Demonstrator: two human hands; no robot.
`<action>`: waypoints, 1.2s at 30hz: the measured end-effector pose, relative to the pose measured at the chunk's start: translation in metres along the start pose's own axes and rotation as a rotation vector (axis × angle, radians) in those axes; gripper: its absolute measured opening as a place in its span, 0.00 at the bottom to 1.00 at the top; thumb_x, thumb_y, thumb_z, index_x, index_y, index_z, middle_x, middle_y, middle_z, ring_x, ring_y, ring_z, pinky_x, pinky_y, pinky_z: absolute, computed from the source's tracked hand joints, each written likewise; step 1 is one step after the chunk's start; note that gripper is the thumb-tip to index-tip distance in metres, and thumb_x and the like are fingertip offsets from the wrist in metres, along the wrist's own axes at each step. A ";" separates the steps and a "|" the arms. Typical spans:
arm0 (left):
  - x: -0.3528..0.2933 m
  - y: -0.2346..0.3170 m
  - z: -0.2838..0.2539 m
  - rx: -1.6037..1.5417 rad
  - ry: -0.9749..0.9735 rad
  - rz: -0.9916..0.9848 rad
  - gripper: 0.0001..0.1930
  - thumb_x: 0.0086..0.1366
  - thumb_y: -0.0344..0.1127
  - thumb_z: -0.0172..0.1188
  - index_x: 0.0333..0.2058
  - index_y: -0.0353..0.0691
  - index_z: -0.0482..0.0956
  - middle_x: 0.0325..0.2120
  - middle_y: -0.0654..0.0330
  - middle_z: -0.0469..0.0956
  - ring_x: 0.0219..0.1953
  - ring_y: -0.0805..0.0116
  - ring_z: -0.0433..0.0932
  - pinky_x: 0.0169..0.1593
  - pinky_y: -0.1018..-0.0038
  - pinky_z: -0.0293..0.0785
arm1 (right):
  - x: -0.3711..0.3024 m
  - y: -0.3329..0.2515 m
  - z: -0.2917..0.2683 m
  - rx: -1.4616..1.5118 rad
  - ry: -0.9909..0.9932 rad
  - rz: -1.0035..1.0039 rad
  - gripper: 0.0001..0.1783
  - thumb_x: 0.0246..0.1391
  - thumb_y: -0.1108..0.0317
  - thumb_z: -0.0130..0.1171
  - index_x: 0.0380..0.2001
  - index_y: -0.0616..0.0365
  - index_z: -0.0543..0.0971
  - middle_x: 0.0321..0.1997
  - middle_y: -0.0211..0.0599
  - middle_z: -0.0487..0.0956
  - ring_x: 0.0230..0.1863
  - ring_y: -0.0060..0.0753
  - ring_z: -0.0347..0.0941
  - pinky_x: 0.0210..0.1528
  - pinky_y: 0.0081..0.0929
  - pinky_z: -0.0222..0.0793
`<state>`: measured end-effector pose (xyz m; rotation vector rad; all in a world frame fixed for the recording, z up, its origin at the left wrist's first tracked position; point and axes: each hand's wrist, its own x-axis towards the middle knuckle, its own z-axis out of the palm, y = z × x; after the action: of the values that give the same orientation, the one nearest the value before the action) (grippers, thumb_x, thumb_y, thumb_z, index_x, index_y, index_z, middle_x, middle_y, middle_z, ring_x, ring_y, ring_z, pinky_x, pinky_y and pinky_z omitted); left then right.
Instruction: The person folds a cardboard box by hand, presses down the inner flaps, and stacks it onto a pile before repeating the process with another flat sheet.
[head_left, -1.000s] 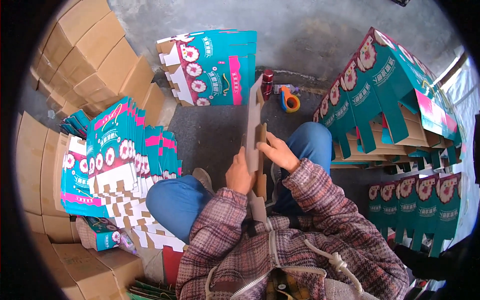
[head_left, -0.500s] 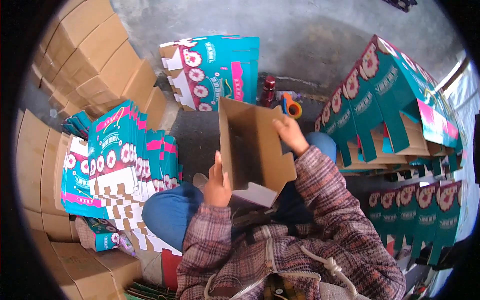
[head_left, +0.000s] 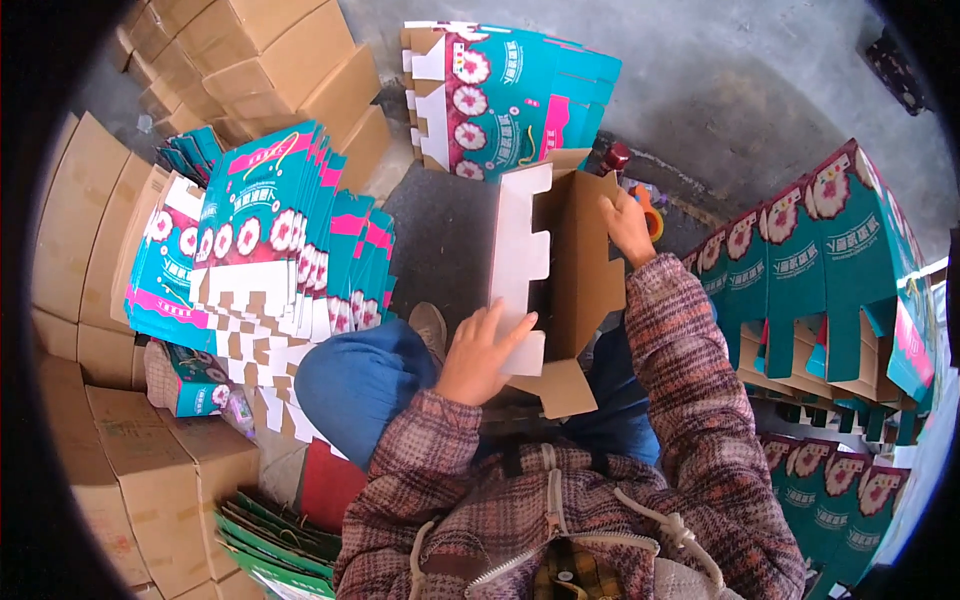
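A brown cardboard carton [head_left: 575, 270] with white notched flaps stands opened up over my lap. My left hand [head_left: 482, 352] lies flat with fingers spread against its white lower flap. My right hand [head_left: 628, 225] grips the carton's far upper edge. Both sleeves are plaid, and my knees in blue trousers show below the carton.
A stack of flat teal printed cartons [head_left: 270, 240] leans at my left. More flat teal ones [head_left: 510, 95] lie ahead. Folded teal boxes [head_left: 840, 270] are piled at the right. Plain brown boxes [head_left: 270, 60] line the left and back. An orange tape dispenser [head_left: 650, 215] lies on the floor.
The flat carton held edge-on a second ago has been pulled open into a box shape. My left hand has shifted onto the white flap and my right hand up to the far edge.
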<state>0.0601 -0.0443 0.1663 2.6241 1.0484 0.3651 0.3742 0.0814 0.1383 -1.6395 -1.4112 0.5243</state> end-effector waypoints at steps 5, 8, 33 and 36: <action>0.010 0.005 0.002 -0.131 0.031 -0.024 0.41 0.48 0.48 0.70 0.62 0.54 0.63 0.60 0.43 0.56 0.61 0.41 0.58 0.62 0.50 0.56 | -0.008 -0.010 -0.002 -0.050 0.000 -0.020 0.16 0.57 0.64 0.50 0.44 0.63 0.75 0.38 0.58 0.78 0.44 0.59 0.74 0.42 0.43 0.70; 0.012 0.005 0.010 -0.077 0.013 -0.077 0.39 0.50 0.57 0.65 0.59 0.47 0.68 0.62 0.43 0.55 0.66 0.42 0.49 0.63 0.45 0.49 | -0.015 -0.023 -0.007 0.022 -0.001 0.005 0.15 0.56 0.64 0.52 0.44 0.61 0.76 0.38 0.56 0.79 0.44 0.55 0.76 0.41 0.38 0.71; 0.020 0.075 0.065 0.085 0.208 -0.060 0.37 0.56 0.54 0.64 0.53 0.27 0.68 0.58 0.42 0.61 0.62 0.44 0.56 0.65 0.49 0.48 | -0.025 -0.006 0.006 -0.108 0.019 0.096 0.20 0.58 0.62 0.51 0.53 0.56 0.72 0.44 0.52 0.79 0.49 0.51 0.76 0.49 0.35 0.69; 0.026 0.074 0.073 0.087 0.168 -0.099 0.42 0.54 0.59 0.63 0.53 0.25 0.66 0.59 0.42 0.60 0.63 0.46 0.55 0.65 0.47 0.45 | -0.029 -0.007 0.010 -0.028 0.046 0.088 0.20 0.58 0.62 0.51 0.52 0.58 0.72 0.43 0.52 0.79 0.47 0.48 0.77 0.48 0.35 0.70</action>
<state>0.1494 -0.0894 0.1289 2.6412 1.2691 0.5366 0.3547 0.0574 0.1324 -1.7315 -1.3229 0.5157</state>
